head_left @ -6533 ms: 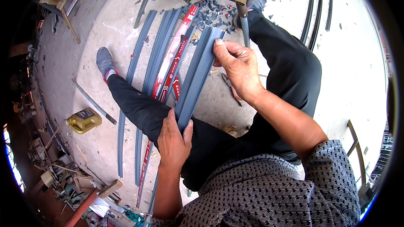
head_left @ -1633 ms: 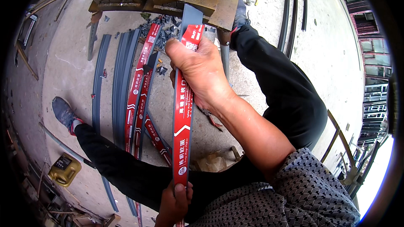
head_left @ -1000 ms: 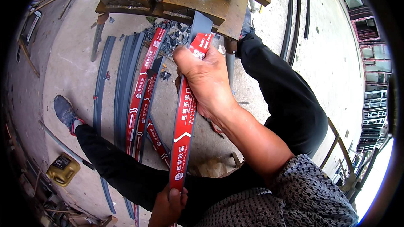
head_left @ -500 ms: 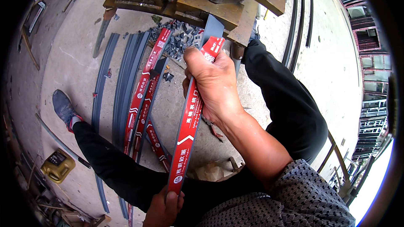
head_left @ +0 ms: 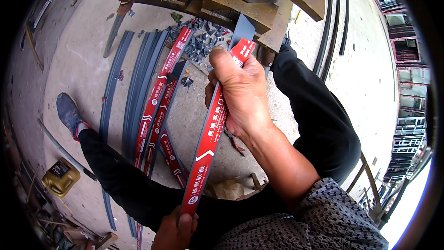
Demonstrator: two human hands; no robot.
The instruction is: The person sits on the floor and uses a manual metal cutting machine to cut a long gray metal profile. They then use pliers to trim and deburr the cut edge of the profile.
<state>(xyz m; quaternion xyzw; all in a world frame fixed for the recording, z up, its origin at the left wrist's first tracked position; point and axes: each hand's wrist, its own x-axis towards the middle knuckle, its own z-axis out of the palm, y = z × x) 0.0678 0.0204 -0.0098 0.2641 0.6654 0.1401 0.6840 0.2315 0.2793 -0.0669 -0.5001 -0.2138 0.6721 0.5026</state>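
Note:
A long grey metal profile [head_left: 206, 150] with red printed film runs slantwise between my two hands. Its bare grey end is cut at an angle and points up at the brown metal machine [head_left: 240, 2], overlapping its front edge in view; whether they touch I cannot tell. My right hand [head_left: 240, 83] is wrapped round the profile below that end, where the film is torn. At the lower end my left hand [head_left: 175, 231] grips it, thumb on top. Small grey offcuts [head_left: 203, 41] lie heaped on the ground beneath the machine.
Several grey profiles [head_left: 138, 83] and red-filmed profiles [head_left: 159, 88] lie on the floor at left. Pliers [head_left: 235, 143] rest beside my right wrist. A gold jug [head_left: 61, 177] stands at far left, and dark strips [head_left: 330, 32] lie at upper right. My legs spread either side.
The upper end of the profile has shifted slightly right, together with my right hand. My left hand has moved a little left and down. Both keep their hold.

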